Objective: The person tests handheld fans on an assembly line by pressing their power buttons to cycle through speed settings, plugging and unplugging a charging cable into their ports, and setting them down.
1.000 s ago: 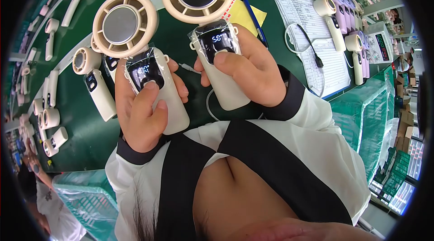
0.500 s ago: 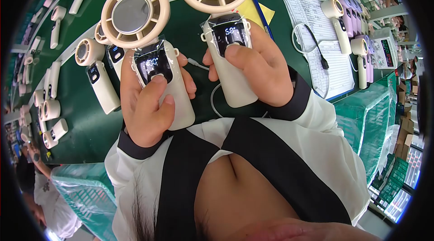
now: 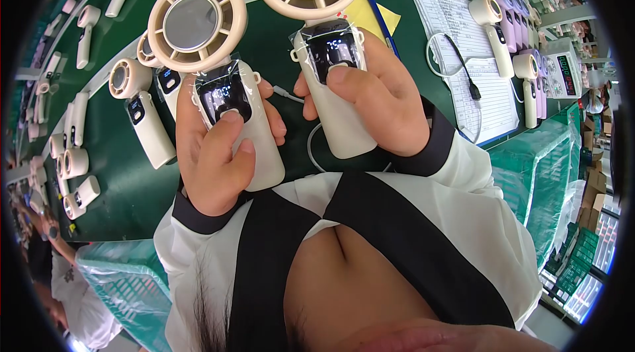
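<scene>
My left hand [image 3: 215, 167] is wrapped round a cream handheld fan [image 3: 260, 147], its thumb on the button below the dark display. The display carries no readable digits, only reflections. In my right hand [image 3: 383, 101] is a second cream handheld fan [image 3: 340, 120], the thumb resting on its button; faint digits show on the display. Clear film covers both displays. Each fan has a round ringed head with a grey disc in the middle, tilted up and away from me. A white cable [image 3: 288, 93] lies between the two fans, partly hidden behind the right one.
Other cream fans [image 3: 149, 120] lie on the green table [image 3: 126, 193] to the left. At right are a printed sheet [image 3: 479, 54] with a black-ended cable, purple fans [image 3: 512, 21] and a meter with lit digits [image 3: 563, 68]. Green baskets [image 3: 126, 273] flank me; a person sits far left.
The left fan's lit digits have gone out, and the right fan's digits have changed and dimmed. The right fan has shifted slightly left. Both thumbs stay on the buttons.
</scene>
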A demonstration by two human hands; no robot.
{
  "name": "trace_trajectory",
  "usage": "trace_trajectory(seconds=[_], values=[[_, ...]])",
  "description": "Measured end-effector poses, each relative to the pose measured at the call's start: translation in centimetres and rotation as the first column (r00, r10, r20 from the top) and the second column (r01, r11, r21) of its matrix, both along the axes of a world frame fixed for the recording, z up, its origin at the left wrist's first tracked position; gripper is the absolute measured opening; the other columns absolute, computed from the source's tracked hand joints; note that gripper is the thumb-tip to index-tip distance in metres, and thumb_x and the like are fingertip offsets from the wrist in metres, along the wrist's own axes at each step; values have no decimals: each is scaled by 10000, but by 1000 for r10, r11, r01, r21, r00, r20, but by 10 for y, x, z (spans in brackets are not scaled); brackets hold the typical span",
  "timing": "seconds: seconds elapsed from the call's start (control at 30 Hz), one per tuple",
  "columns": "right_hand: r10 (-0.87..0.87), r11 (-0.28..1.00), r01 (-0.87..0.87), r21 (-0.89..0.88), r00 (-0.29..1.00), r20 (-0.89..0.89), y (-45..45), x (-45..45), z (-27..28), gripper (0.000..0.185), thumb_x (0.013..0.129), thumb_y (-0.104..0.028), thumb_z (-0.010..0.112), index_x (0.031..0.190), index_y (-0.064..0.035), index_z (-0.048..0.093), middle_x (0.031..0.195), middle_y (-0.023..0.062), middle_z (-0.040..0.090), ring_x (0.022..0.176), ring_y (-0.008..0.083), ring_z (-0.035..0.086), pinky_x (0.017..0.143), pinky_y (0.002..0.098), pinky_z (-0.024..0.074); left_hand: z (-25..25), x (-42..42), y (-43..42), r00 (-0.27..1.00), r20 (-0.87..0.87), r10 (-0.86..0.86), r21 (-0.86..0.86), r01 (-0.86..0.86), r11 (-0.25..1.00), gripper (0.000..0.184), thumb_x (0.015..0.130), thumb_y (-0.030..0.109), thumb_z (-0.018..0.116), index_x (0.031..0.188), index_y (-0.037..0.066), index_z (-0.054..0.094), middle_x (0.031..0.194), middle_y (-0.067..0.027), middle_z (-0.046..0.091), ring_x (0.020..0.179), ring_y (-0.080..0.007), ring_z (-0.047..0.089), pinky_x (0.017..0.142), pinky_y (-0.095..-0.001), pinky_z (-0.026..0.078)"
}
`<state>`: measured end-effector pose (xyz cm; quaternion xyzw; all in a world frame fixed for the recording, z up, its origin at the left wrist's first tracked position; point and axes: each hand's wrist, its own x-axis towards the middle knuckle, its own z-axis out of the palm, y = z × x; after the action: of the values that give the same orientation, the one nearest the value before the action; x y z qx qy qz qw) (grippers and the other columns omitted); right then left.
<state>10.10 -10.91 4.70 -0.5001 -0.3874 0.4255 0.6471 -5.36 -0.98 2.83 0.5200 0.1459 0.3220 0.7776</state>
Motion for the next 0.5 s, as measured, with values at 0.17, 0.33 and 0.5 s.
trace_trajectory(seconds=[0.17, 0.33, 0.5], values=[[37, 999, -37, 1, 999, 12, -1, 1, -1, 264, 813, -95, 418, 1045, 26, 447, 865, 151, 573, 690, 200, 564, 639, 269, 451, -1, 0, 0, 1000, -2, 3, -9, -3, 1000, 712, 619, -56, 298, 1317, 59, 218, 1050, -200, 511, 686, -254, 548, 607, -311, 459], [25, 1000, -25, -6, 999, 23, 1, -1, -4, 259, 823, -94, 426, 1053, 23, 444, 875, 143, 572, 698, 193, 564, 638, 265, 451, -2, -1, 1, 1000, 4, -3, -9, 3, 1000, 703, 627, -54, 302, 1316, 57, 217, 1046, -202, 511, 686, -254, 546, 607, -311, 458], [33, 999, -32, -23, 999, 21, 1, 0, -4, 261, 834, -109, 440, 1061, 18, 445, 877, 135, 572, 704, 185, 562, 636, 264, 451, -2, 0, 1, 1000, 11, -17, 6, 16, 1000, 690, 633, -51, 305, 1310, 51, 222, 1037, -204, 510, 683, -255, 544, 604, -310, 457]])
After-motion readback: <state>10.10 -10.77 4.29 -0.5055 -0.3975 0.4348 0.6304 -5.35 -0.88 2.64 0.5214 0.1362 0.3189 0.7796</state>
